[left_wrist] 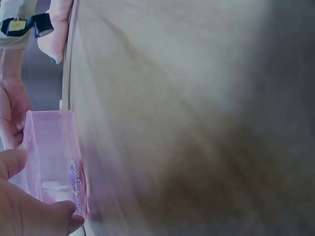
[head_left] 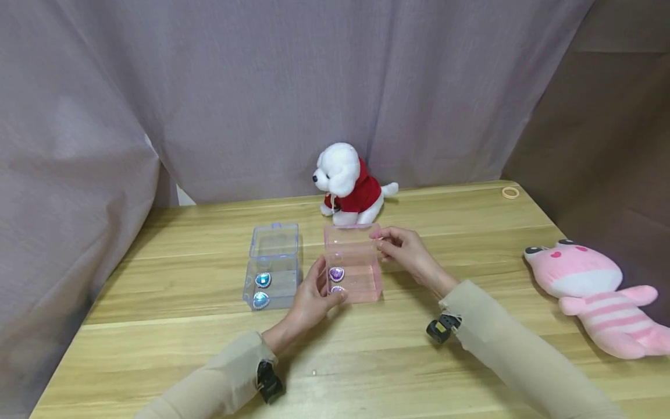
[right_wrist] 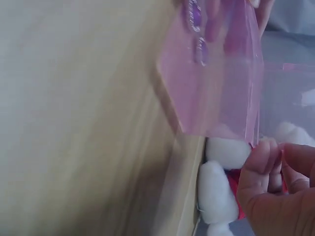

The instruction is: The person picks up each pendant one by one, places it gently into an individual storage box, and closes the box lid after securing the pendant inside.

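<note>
A transparent pink box (head_left: 361,279) stands on the table with its lid (head_left: 352,234) raised; two purple gems (head_left: 337,273) with beaded edges lie inside at its left. My left hand (head_left: 312,298) grips the box's left side, thumb at the front corner. At the lid's right edge, my right hand (head_left: 408,253) pinches with thumb and fingers, as the right wrist view also shows. Left of these, a transparent blue box (head_left: 282,285) has its lid up and holds two blue gems (head_left: 263,280).
Behind the pink box sits a white plush dog (head_left: 340,169) in red clothing. A pink plush toy (head_left: 591,273) lies at the right of the table (head_left: 183,349). Wooden-coloured rings (head_left: 510,192) lie at the back right corner, and a grey curtain (head_left: 262,99) hangs behind.
</note>
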Motion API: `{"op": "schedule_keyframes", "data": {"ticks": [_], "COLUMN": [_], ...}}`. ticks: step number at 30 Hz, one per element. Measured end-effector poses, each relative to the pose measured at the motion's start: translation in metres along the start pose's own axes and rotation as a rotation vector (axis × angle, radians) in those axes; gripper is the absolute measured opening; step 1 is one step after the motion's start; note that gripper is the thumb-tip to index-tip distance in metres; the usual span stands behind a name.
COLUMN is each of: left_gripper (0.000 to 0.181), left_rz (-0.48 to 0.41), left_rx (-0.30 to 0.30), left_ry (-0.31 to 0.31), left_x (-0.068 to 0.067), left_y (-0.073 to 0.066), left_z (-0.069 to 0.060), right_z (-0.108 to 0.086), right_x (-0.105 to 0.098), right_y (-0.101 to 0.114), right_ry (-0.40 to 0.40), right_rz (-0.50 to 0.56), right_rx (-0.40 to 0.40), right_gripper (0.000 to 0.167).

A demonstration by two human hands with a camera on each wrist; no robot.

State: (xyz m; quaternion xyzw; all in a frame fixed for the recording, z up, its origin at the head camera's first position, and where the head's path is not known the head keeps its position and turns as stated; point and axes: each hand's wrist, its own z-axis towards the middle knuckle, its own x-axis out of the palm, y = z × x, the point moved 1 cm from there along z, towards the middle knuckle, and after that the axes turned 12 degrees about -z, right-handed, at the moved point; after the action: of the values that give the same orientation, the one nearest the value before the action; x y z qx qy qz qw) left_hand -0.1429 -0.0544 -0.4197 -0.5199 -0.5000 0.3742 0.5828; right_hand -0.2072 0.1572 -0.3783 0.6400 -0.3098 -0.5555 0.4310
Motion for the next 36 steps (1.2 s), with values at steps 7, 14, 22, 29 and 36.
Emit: {"op": "schedule_keyframes", "data": {"ticks": [7, 14, 22, 29, 36], "left_gripper": [0.086, 0.083, 0.077, 0.068, 0.052], "left_rz": [-0.008, -0.062, -0.050, 0.011, 0.093], "left_rx": [-0.001, 0.010, 0.060, 0.091, 0.063], "left_ry": [-0.023, -0.029, -0.079, -0.059, -0.090], "left_x": [0.001, 0.003, 0.004, 0.002, 0.001], "left_y": [-0.001, -0.002, 0.000, 0.002, 0.000], "left_z": [-0.004, -0.007, -0.009, -0.013, -0.015], "right_z": [-0.024, -0.037, -0.043, -0.045, -0.048], "right_x": [0.002, 0.005, 0.011, 0.012, 0.013], "right_y": [-0.001, -0.001, -0.010, -0.013, -0.012], "right_ry": [0.062, 0.027, 0.033, 0.031, 0.006], "right_rz": [-0.006, -0.160, -0.195, -0.200, -0.251], "right_rx": [0.030, -0.014, -0.025, -0.050, -0.098], "right_gripper": [0.039, 0.045, 0.039, 0.039, 0.037]}}
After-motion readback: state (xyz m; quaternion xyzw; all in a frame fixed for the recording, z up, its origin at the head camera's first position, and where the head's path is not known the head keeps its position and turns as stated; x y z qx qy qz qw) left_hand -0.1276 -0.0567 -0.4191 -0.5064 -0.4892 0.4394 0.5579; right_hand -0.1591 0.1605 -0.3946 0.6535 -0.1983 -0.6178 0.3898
